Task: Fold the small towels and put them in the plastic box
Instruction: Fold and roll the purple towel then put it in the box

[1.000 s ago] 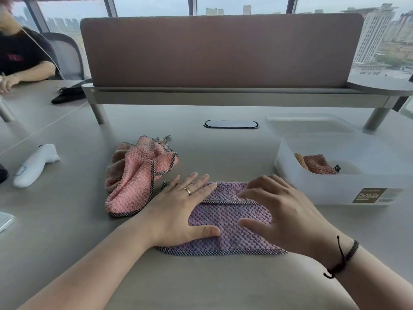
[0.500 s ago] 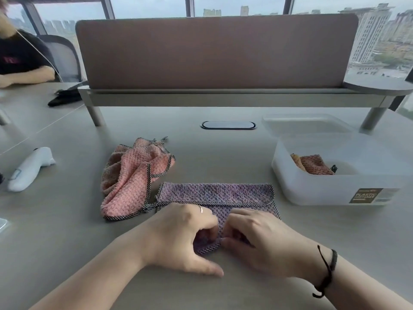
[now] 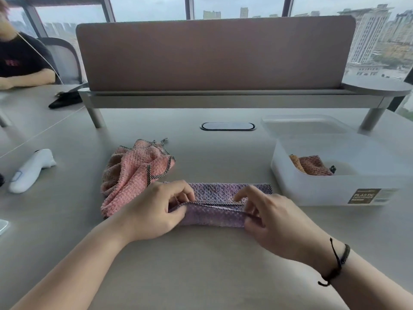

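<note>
A purple towel [image 3: 214,204] lies on the table as a long narrow strip, its near layer folded over the far one. My left hand [image 3: 154,209] pinches its left end and my right hand [image 3: 274,218] pinches its right end. A crumpled pink towel [image 3: 134,173] sits just left of it, touching its corner. At the right stands the open white plastic box [image 3: 335,191], with folded brown and reddish towels [image 3: 312,165] inside.
The box lid [image 3: 301,126] lies behind the box. A white handheld device [image 3: 31,170] rests at the left. A desk divider on legs [image 3: 214,57] spans the back, with a cable port [image 3: 228,126] before it. Another person [image 3: 20,61] sits far left.
Both hands went from pressing flat on the towel to pinching its near edge, then lifted that edge forward over the far part and slid apart to its ends.
</note>
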### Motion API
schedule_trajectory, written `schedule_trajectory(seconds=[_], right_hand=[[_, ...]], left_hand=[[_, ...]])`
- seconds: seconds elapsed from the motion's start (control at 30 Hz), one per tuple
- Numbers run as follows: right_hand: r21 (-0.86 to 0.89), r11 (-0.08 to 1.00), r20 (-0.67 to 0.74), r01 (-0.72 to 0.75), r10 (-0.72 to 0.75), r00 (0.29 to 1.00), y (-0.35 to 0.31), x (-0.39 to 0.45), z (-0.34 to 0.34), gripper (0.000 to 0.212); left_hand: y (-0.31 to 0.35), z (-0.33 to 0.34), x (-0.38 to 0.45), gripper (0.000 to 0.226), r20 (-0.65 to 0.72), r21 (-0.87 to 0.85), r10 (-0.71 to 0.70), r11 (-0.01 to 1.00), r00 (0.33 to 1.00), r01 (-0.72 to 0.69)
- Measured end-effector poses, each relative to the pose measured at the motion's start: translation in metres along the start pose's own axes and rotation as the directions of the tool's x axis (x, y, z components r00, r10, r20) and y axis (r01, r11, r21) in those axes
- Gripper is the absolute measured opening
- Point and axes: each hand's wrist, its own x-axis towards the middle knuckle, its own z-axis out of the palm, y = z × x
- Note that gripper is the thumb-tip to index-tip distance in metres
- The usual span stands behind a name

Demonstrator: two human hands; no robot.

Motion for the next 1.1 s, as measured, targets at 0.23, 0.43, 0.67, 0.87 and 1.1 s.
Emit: schedule_trajectory(seconds=[0.23, 0.43, 0.67, 0.87, 1.1], right_hand=[[-0.052, 0.990, -0.094, -0.130, 0.125, 0.988, 0.016, 0.002, -0.004, 0.021], [-0.172, 0.984, -0.113, -0.054, 0.035, 0.993, 0.013, 0.002, -0.001, 0.018], [0.131, 0.991, 0.150, 0.002, -0.022, 0.988, -0.008, -0.004, -0.009, 0.024], [0.182, 0.978, 0.177, 0.102, -0.134, 0.975, -0.014, -0.005, -0.008, 0.011], [0.040, 0.998, 0.189, 0.039, -0.046, 0.981, -0.005, -0.005, -0.009, 0.013]], left_hand=[[-0.004, -0.006, 0.002, 0.019, -0.031, 0.088, -0.044, 0.995, 0.999, 0.047], [-0.011, -0.003, 0.002, 0.016, -0.052, 0.298, -0.038, 0.953, 0.998, 0.052], [-0.019, 0.010, 0.007, 0.011, -0.248, 0.326, -0.010, 0.941, 0.969, 0.093], [-0.023, 0.017, 0.012, 0.016, -0.333, 0.258, -0.002, 0.962, 0.943, 0.094], [-0.023, 0.018, 0.021, 0.016, -0.371, 0.242, 0.018, 0.967, 0.929, 0.078]])
